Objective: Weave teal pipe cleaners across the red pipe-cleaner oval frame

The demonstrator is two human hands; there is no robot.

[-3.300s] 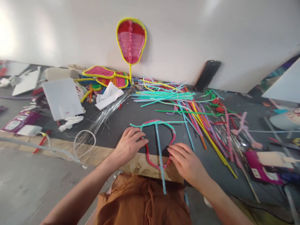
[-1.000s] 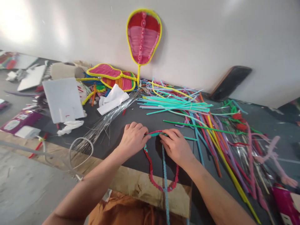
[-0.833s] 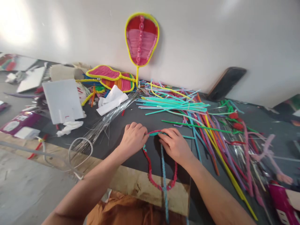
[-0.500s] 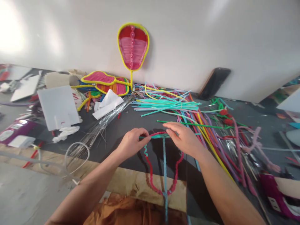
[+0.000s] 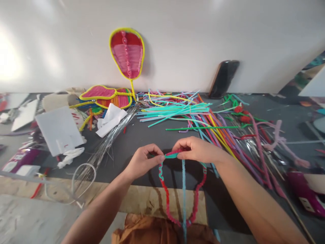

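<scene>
A loop of red and turquoise pipe cleaner point(image 5: 167, 196) hangs below my hands, with a light blue pipe-cleaner stem point(image 5: 184, 193) running down its middle. My left hand point(image 5: 147, 161) pinches the loop's upper left end between thumb and fingers. Close beside it, my right hand point(image 5: 195, 149) grips the top edge, where a red strand lies along a turquoise one. Between the two hands a short stretch of this edge shows. My right fingers cover the top of the stem. Past the hands lies a single green pipe cleaner point(image 5: 203, 128).
Turquoise pipe cleaners point(image 5: 177, 112) are heaped at the back, above thin silver wires point(image 5: 101, 154). A pink-and-red paddle shape with yellow rim point(image 5: 127, 54) stands against the wall, as does a phone point(image 5: 223, 79). White card point(image 5: 59, 130) lies left; purple packs sit at both sides.
My right hand has closed onto the loop's top edge and moved nearer my left. The loop now sits lower in view. The camera view has shifted and levelled.
</scene>
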